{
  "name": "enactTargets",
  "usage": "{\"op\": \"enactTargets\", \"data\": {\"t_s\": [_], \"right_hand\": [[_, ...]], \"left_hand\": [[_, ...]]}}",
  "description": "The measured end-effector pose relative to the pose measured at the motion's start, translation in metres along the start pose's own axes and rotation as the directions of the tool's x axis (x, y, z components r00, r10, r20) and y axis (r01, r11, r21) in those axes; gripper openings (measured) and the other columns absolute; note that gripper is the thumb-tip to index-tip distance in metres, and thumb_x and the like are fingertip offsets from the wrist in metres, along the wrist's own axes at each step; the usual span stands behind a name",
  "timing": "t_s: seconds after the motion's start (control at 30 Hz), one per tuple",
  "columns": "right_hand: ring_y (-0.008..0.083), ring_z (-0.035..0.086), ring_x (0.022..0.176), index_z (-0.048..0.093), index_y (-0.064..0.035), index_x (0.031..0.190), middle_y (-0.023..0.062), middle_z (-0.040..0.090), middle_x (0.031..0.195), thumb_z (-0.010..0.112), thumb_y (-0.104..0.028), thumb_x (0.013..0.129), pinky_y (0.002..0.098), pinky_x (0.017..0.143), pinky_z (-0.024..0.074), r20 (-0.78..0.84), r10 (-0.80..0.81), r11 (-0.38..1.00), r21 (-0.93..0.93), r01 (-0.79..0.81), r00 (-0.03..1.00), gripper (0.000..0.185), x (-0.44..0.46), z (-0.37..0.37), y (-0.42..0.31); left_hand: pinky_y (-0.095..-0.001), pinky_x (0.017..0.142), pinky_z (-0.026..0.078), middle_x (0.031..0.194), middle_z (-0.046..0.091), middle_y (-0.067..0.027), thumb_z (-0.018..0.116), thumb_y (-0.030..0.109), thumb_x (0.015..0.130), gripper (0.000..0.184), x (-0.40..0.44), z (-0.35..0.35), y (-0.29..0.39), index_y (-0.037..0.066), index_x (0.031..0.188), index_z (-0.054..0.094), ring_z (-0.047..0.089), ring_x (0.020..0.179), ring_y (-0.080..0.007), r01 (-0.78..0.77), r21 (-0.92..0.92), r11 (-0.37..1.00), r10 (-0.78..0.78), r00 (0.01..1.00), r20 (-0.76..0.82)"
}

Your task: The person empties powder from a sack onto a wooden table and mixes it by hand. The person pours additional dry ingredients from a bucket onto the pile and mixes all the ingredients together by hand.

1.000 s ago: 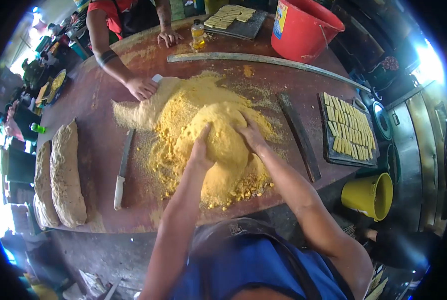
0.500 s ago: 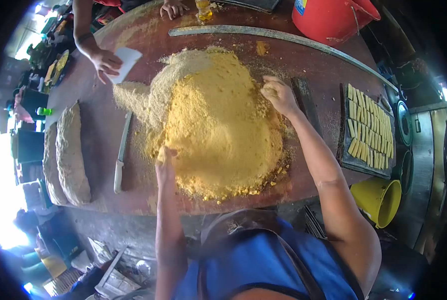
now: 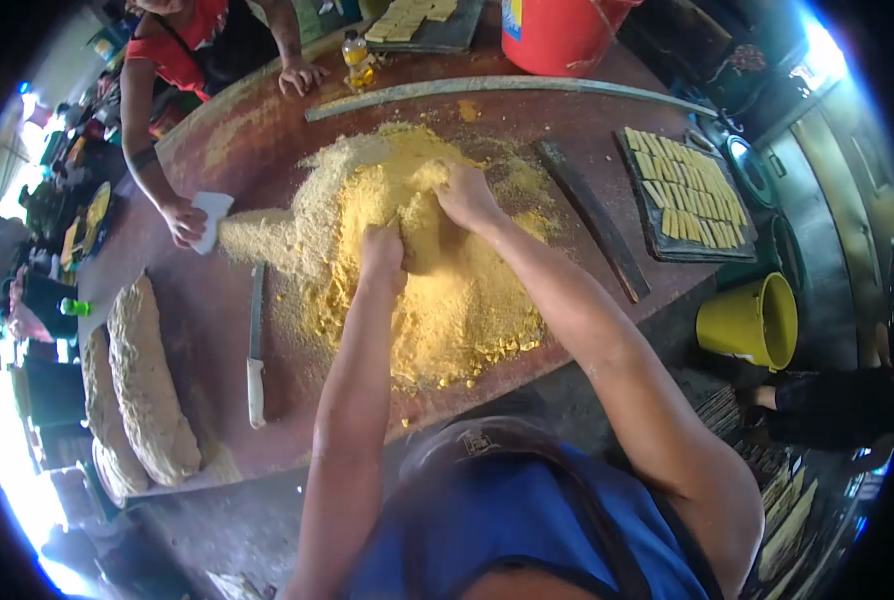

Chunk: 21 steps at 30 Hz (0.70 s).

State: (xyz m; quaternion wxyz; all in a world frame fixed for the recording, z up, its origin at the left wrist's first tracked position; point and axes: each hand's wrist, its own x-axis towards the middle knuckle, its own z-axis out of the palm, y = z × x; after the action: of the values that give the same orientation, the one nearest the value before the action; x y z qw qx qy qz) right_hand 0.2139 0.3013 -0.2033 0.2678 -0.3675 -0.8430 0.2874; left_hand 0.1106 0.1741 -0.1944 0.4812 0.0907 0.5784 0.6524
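A heap of yellow crumbly mixture (image 3: 457,310) lies on the reddish table (image 3: 237,145), with paler powder (image 3: 277,240) along its left side. My left hand (image 3: 384,248) is closed in the middle of the heap, fingers curled into the yellow mixture. Higher and to the right, my right hand (image 3: 464,195) is closed around a clump of it near the heap's top. At the left end of the powder, a co-worker's hand (image 3: 183,220) holds a white scraper (image 3: 210,220).
A knife (image 3: 256,350) and two long dough rolls (image 3: 150,380) lie left. Dark bar (image 3: 595,220), tray of cut strips (image 3: 682,195) and yellow bucket (image 3: 747,322) are right. Behind are a long metal strip (image 3: 507,84), red bucket (image 3: 557,35) and bottle (image 3: 357,58).
My hands, spread to the heap's sides half a second ago, have come together over its middle. The co-worker's scraper has moved to the powder's left end. The camera view has shifted.
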Motion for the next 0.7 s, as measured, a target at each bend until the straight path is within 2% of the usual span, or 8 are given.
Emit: {"op": "enactTargets", "data": {"t_s": [0.07,0.13,0.2,0.3,0.4,0.47,0.53,0.7], "right_hand": [[0.0378,0.065,0.083,0.055,0.0024,0.117,0.0246,0.065,0.086,0.062,-0.016,0.083,0.0452,0.071,0.0537,-0.044,0.134,0.989,-0.058,-0.136,0.990,0.040,-0.008,-0.009,-0.011],[0.0290,0.066,0.067,0.057,0.0015,0.113,0.0207,0.066,0.082,0.060,-0.018,0.087,0.0408,0.058,0.0545,-0.156,-0.011,0.948,-0.317,-0.039,0.988,0.033,-0.026,-0.015,-0.022],[0.0203,0.061,0.055,0.058,-0.0035,0.114,0.0185,0.066,0.083,0.057,-0.020,0.092,0.0366,0.048,0.0523,0.020,0.290,0.946,-0.156,-0.283,0.957,0.027,-0.043,-0.027,-0.037],[0.0182,0.060,0.055,0.060,-0.0099,0.117,0.0177,0.066,0.099,0.055,-0.024,0.094,0.0363,0.052,0.0528,0.105,0.196,0.975,-0.127,-0.182,0.975,0.027,-0.062,-0.036,-0.018],[0.0253,0.065,0.097,0.058,-0.0071,0.123,0.0199,0.061,0.118,0.059,-0.032,0.092,0.0390,0.085,0.0520,-0.064,0.111,0.992,-0.057,-0.115,0.992,0.040,-0.103,-0.060,0.021],[0.0285,0.053,0.121,0.054,-0.0052,0.128,0.0204,0.057,0.125,0.062,-0.035,0.090,0.0394,0.101,0.0409,-0.129,0.297,0.946,0.178,-0.272,0.946,0.049,-0.135,-0.067,0.072],[0.0299,0.054,0.119,0.051,-0.0049,0.132,0.0185,0.056,0.127,0.064,-0.035,0.089,0.0383,0.098,0.0427,-0.299,0.476,0.875,0.250,-0.414,0.827,0.053,-0.164,-0.052,0.117],[0.0293,0.052,0.121,0.050,-0.0047,0.132,0.0177,0.056,0.128,0.063,-0.034,0.090,0.0379,0.100,0.0414,-0.148,0.330,0.900,0.349,-0.263,0.932,0.053,-0.119,0.011,0.099]], "left_hand": [[-0.0341,0.055,0.050,0.087,0.065,-0.0127,0.051,0.021,0.096,0.031,-0.008,-0.006,0.010,-0.006,0.108,0.058,0.062,0.069,-0.0203,-0.054,0.052,0.997,0.055,0.998,-0.019],[-0.0351,0.053,0.049,0.082,0.064,-0.0149,0.052,0.024,0.096,0.033,-0.015,-0.014,0.020,-0.006,0.106,0.059,0.058,0.062,-0.0184,-0.021,0.596,0.803,0.096,0.991,-0.094],[-0.0345,0.054,0.049,0.081,0.063,-0.0150,0.053,0.028,0.096,0.035,-0.029,-0.024,0.027,-0.005,0.105,0.059,0.058,0.062,-0.0176,-0.023,0.594,0.804,0.053,0.998,-0.033],[-0.0332,0.058,0.050,0.088,0.062,-0.0164,0.052,0.032,0.096,0.039,0.018,-0.069,-0.009,-0.004,0.111,0.057,0.058,0.067,-0.0170,-0.030,0.690,0.724,0.019,1.000,0.023],[-0.0318,0.069,0.053,0.113,0.055,-0.0175,0.047,0.028,0.099,0.046,-0.035,-0.076,0.026,0.003,0.137,0.041,0.057,0.087,-0.0187,0.245,0.503,0.829,-0.317,0.946,0.062],[-0.0335,0.075,0.054,0.115,0.055,-0.0188,0.052,0.034,0.096,0.055,-0.024,-0.102,-0.005,0.003,0.139,0.038,0.053,0.105,-0.0241,0.091,0.077,0.993,-0.100,0.987,0.123],[-0.0314,0.076,0.055,0.113,0.056,-0.0164,0.054,0.020,0.096,0.055,-0.029,-0.116,-0.016,0.003,0.143,0.032,0.057,0.099,-0.0213,0.133,-0.056,0.990,-0.124,0.982,0.141],[-0.0306,0.075,0.054,0.109,0.058,-0.0117,0.051,0.012,0.097,0.038,-0.032,-0.105,-0.032,-0.001,0.132,0.044,0.060,0.088,-0.0184,0.091,-0.157,0.983,-0.086,0.996,0.040]]}}
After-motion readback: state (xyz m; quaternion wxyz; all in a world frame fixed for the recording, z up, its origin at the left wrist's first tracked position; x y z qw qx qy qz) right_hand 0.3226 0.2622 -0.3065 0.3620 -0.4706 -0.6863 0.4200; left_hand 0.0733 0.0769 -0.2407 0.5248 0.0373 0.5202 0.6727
